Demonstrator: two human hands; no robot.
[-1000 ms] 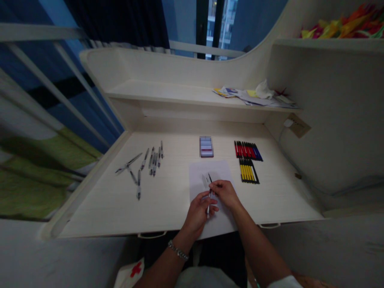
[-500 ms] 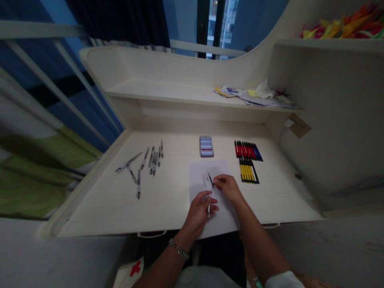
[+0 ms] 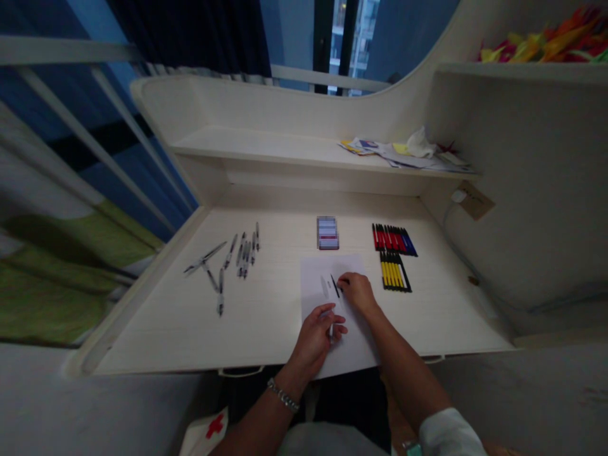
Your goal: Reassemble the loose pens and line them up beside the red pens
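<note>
- Left hand (image 3: 317, 332), fingers curled, grips a pale slender tube (image 3: 331, 331).
- Right hand (image 3: 357, 291) brings bent fingertips to a thin dark rod (image 3: 335, 286); whether they grip it cannot be told.
- White desk (image 3: 266, 335) spreads beneath both hands.
- Paper sheet (image 3: 311, 269) lies below them, the rod over its far half.
- Red, blue and yellow pens (image 3: 391, 272) line up in two rows at right; clear pens (image 3: 246, 254) scatter at left.
- Gray translucent piece (image 3: 325, 287) rests on the sheet, just left of the rod.

A home room: white desk (image 3: 156, 329), dark curtain (image 3: 190, 31), bed-like railing (image 3: 61, 50).
</note>
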